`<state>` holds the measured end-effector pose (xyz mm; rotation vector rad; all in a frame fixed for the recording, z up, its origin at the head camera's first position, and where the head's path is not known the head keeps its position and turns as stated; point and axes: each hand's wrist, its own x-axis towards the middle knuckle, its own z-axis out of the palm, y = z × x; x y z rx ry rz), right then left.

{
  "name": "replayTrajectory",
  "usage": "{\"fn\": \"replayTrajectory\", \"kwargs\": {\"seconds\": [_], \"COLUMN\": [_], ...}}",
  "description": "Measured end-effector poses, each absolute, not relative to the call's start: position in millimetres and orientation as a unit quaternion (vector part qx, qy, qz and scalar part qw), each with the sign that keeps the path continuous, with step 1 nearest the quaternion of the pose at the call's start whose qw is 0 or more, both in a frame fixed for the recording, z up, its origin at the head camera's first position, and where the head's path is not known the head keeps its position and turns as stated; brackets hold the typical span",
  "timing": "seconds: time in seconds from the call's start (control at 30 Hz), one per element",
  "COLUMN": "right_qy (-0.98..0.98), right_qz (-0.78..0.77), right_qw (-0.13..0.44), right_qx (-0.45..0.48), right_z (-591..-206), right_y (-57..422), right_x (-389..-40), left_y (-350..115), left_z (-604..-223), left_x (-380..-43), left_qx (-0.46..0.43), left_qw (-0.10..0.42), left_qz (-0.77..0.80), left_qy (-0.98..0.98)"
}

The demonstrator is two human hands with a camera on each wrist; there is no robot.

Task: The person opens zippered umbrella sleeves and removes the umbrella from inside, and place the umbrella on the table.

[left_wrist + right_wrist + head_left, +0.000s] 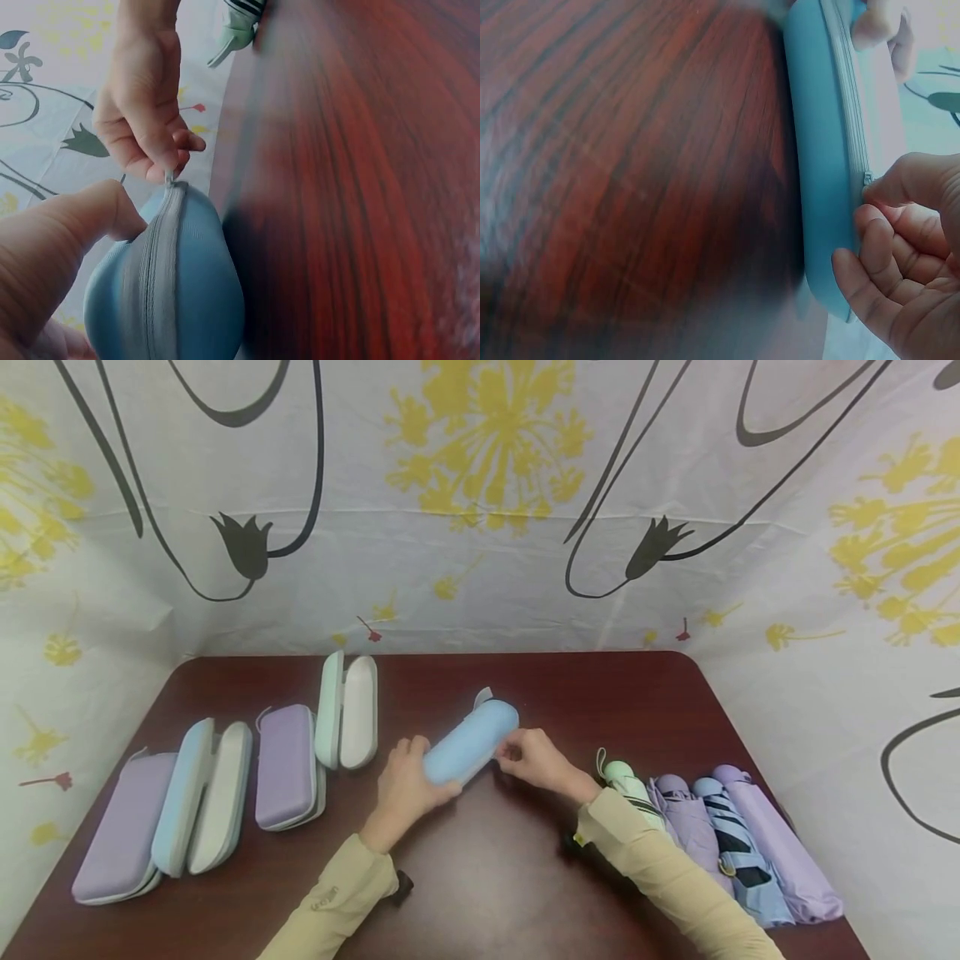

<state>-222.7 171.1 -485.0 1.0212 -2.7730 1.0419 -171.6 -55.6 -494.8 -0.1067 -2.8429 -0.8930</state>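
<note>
A light blue zip case (471, 741) lies slantwise at the middle of the table. My left hand (408, 785) grips its near left end, thumb on the side facing me and fingers at the far side. At the case's right side, my right hand (540, 758) pinches the small metal zipper pull (868, 178) between thumb and forefinger. The grey zipper (154, 285) runs along the case's side, past the left thumb, up to that pull. A pale loop (483, 697) sticks out at the far end. The case's inside is hidden.
On the left stand two purple cases (123, 827), an unfolded blue-and-white case (182, 802) and an unfolded green-and-white case (330, 714). Folded umbrellas lie at the right: green (633, 789), purple (692, 822), striped blue (738, 847) and long purple (787, 852). Patterned cloth (487, 585) hangs behind the table.
</note>
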Motion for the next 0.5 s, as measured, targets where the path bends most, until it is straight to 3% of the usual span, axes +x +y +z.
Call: {"fn": "replayTrajectory", "kwargs": {"seconds": [0.5], "right_qy": [-0.878], "right_qz": [0.365], "right_qw": [0.003], "right_qx": [0.309], "right_z": [-490.9], "right_y": [169.8], "right_x": [-223.1], "left_y": [-47.7], "left_z": [-484.9], "left_x": [-165.7], "left_qx": [-0.030], "left_qw": [0.029], "left_qz": [-0.291], "left_qy": [-0.956]}}
